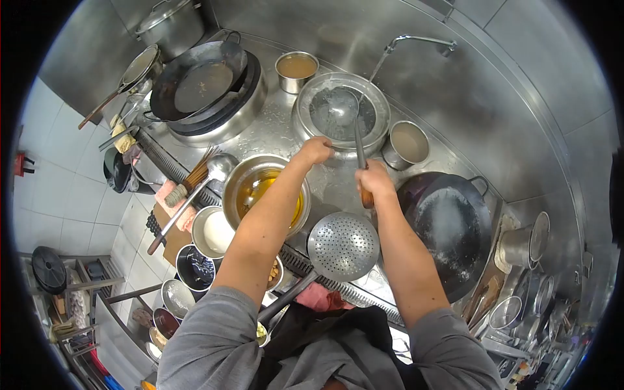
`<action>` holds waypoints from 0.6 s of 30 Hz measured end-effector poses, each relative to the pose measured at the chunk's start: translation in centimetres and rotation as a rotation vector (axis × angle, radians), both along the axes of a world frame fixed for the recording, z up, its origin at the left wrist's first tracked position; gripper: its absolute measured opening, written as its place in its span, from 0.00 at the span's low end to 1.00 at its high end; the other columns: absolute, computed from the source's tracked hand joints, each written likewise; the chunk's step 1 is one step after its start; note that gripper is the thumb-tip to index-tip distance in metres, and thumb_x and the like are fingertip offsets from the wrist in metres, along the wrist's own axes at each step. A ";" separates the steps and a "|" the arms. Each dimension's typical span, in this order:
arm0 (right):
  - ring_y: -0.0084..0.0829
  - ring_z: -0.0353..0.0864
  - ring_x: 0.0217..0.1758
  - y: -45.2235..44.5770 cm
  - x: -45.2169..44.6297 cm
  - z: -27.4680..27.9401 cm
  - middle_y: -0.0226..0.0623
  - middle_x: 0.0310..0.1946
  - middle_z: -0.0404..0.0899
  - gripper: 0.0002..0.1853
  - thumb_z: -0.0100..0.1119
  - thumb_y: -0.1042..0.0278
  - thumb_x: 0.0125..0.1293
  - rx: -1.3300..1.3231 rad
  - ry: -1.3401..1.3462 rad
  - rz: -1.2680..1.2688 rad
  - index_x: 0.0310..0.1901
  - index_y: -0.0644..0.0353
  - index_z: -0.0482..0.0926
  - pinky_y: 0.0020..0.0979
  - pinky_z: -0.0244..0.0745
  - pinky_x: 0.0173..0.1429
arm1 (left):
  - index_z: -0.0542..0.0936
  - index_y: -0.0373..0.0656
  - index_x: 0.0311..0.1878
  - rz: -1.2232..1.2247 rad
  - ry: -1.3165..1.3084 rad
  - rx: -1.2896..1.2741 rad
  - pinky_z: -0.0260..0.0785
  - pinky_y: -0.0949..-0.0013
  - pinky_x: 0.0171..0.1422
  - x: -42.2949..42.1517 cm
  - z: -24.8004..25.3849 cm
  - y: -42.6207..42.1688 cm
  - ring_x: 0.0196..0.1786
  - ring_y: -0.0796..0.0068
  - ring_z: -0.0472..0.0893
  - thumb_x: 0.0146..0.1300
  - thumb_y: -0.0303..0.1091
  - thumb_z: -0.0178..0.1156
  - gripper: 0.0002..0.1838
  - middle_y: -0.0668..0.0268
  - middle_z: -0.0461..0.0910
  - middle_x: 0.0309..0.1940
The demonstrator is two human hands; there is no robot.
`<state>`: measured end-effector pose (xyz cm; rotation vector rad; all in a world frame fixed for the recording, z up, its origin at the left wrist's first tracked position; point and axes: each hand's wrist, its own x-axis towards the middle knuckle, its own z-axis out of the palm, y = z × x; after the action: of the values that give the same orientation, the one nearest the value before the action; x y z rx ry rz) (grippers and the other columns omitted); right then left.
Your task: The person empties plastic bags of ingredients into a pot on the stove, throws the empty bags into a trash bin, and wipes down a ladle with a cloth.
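My right hand is closed round the wooden handle of a ladle, whose bowl lies in the water of a round metal basin. At the near left rim of that basin is my left hand, its fingers curled; what they grip, if anything, is hidden. A thin stream runs from the faucet toward the basin. Below my hands rests a perforated strainer. A metal pot of yellow oil stands under my left forearm.
A black wok sits at the right and another wok at the upper left. Small metal pots flank the basin. A second ladle and a bamboo brush lie left of the oil pot.
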<state>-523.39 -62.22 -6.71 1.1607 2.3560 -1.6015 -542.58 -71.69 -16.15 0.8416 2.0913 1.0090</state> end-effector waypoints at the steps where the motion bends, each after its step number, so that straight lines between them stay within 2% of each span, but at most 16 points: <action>1: 0.36 0.80 0.24 -0.3 -0.3 -0.7 0.47 0.27 0.79 0.10 0.58 0.75 0.52 -0.001 0.003 0.008 0.36 0.71 0.74 0.38 0.75 0.27 | 0.80 0.36 0.50 0.008 0.003 -0.001 0.73 0.68 0.33 -0.3 0.4 -0.3 0.34 0.71 0.81 0.53 0.39 0.63 0.23 0.60 0.82 0.34; 3: 0.31 0.76 0.21 -1.1 -0.4 -2.3 0.42 0.25 0.77 0.07 0.58 0.76 0.53 -0.675 0.332 -0.362 0.33 0.69 0.74 0.32 0.72 0.22 | 0.80 0.34 0.49 0.203 -0.153 0.011 0.74 0.68 0.34 -1.1 1.3 -0.8 0.34 0.70 0.81 0.53 0.37 0.62 0.22 0.58 0.82 0.35; 4: 0.29 0.74 0.20 -2.6 0.0 -1.6 0.39 0.22 0.74 0.06 0.57 0.75 0.55 -0.714 0.364 -0.414 0.33 0.68 0.73 0.28 0.69 0.20 | 0.80 0.34 0.49 0.206 -0.149 0.012 0.74 0.68 0.34 -2.1 0.5 -0.5 0.34 0.70 0.81 0.53 0.37 0.62 0.22 0.58 0.82 0.35; 6: 0.29 0.74 0.19 -4.2 1.2 -0.9 0.39 0.22 0.74 0.07 0.57 0.75 0.55 -0.760 0.404 -0.448 0.34 0.68 0.73 0.27 0.69 0.20 | 0.79 0.30 0.49 0.282 -0.108 0.011 0.76 0.68 0.38 -3.8 -1.0 0.2 0.34 0.67 0.82 0.56 0.35 0.62 0.21 0.56 0.82 0.35; 7: 0.29 0.74 0.19 -4.9 1.8 -0.2 0.39 0.22 0.74 0.08 0.57 0.74 0.55 -0.802 0.441 -0.484 0.34 0.69 0.73 0.27 0.68 0.20 | 0.79 0.30 0.49 0.277 -0.111 0.011 0.76 0.68 0.38 -3.7 -0.2 0.3 0.34 0.67 0.82 0.56 0.35 0.62 0.21 0.56 0.82 0.35; 9: 0.28 0.72 0.18 -5.9 3.5 1.5 0.38 0.22 0.73 0.09 0.57 0.73 0.56 -0.807 0.447 -0.458 0.35 0.69 0.73 0.27 0.67 0.19 | 0.76 0.26 0.50 0.430 -0.405 0.107 0.78 0.65 0.40 -3.4 1.1 1.0 0.36 0.62 0.84 0.60 0.36 0.60 0.22 0.50 0.81 0.38; 10: 0.28 0.72 0.17 -6.3 4.2 2.3 0.38 0.22 0.73 0.09 0.57 0.73 0.56 -0.816 0.482 -0.457 0.36 0.69 0.73 0.26 0.66 0.19 | 0.73 0.23 0.53 0.405 -0.556 0.156 0.81 0.63 0.42 -3.7 0.7 1.6 0.39 0.55 0.84 0.65 0.36 0.57 0.23 0.44 0.78 0.44; 13: 0.27 0.69 0.15 -7.8 6.4 5.4 0.37 0.19 0.71 0.13 0.56 0.71 0.56 -0.784 0.540 -0.501 0.40 0.71 0.74 0.24 0.64 0.18 | 0.71 0.22 0.53 0.514 -0.732 0.263 0.82 0.62 0.37 -2.9 -0.1 3.9 0.40 0.53 0.84 0.64 0.33 0.57 0.22 0.45 0.76 0.44; 14: 0.27 0.70 0.17 -7.9 7.3 6.0 0.37 0.20 0.71 0.13 0.57 0.69 0.55 -0.804 0.527 -0.451 0.40 0.70 0.74 0.25 0.65 0.20 | 0.68 0.24 0.56 0.514 -0.811 0.308 0.84 0.60 0.38 -2.7 -0.3 4.7 0.40 0.51 0.82 0.65 0.30 0.54 0.21 0.44 0.73 0.49; 15: 0.27 0.71 0.20 -8.1 8.1 6.7 0.36 0.20 0.71 0.14 0.57 0.68 0.54 -0.825 0.515 -0.400 0.40 0.69 0.74 0.26 0.66 0.21 | 0.68 0.24 0.56 0.505 -0.819 0.307 0.84 0.60 0.38 -2.4 -0.4 5.4 0.40 0.51 0.82 0.65 0.30 0.54 0.21 0.44 0.73 0.49; 16: 0.25 0.70 0.20 -8.3 8.6 7.6 0.36 0.23 0.72 0.18 0.57 0.67 0.54 -0.839 0.530 -0.382 0.45 0.69 0.74 0.25 0.65 0.21 | 0.68 0.24 0.56 0.522 -0.820 0.378 0.84 0.60 0.37 -2.3 -0.5 6.1 0.42 0.52 0.82 0.65 0.27 0.53 0.20 0.44 0.73 0.49; 18: 0.25 0.70 0.20 -8.7 9.6 7.7 0.36 0.25 0.72 0.21 0.57 0.66 0.54 -0.833 0.530 -0.401 0.48 0.69 0.73 0.25 0.65 0.21 | 0.69 0.25 0.56 0.532 -0.821 0.449 0.84 0.60 0.36 -2.0 0.3 6.9 0.44 0.53 0.82 0.64 0.25 0.51 0.18 0.44 0.73 0.49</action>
<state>-513.81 -70.96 0.94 1.1085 1.3211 -2.8977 -544.54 -64.83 -15.87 -0.0166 1.3897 1.7760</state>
